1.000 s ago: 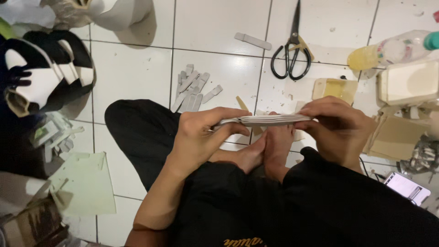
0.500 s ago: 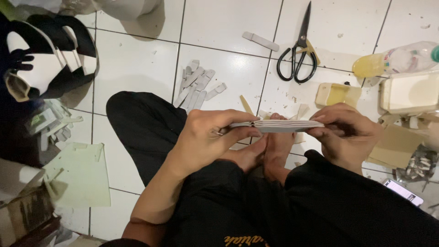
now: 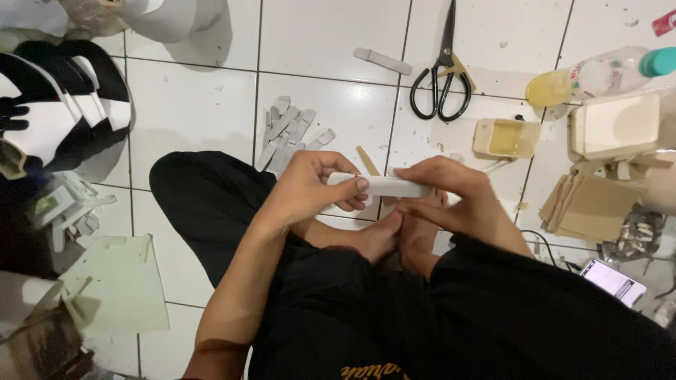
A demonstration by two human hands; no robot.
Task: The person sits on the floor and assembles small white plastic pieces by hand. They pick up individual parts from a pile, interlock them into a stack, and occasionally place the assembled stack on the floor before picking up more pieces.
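Left hand (image 3: 310,186): fingers curled round the left end of a white strip (image 3: 380,186), thumb pressed on top.
Right hand (image 3: 451,193): closed on the strip's right end, fingertips on its upper face.
White strip: spans flat between both hands, above the bare feet (image 3: 394,236).
Beyond left hand: loose pile of grey strips (image 3: 289,130) on the tiled floor (image 3: 190,105).
Beyond right hand: black scissors (image 3: 442,70); small yellowish tray (image 3: 507,137) just beside it.
Far right of right hand: cardboard pieces (image 3: 588,204), phone (image 3: 612,281).
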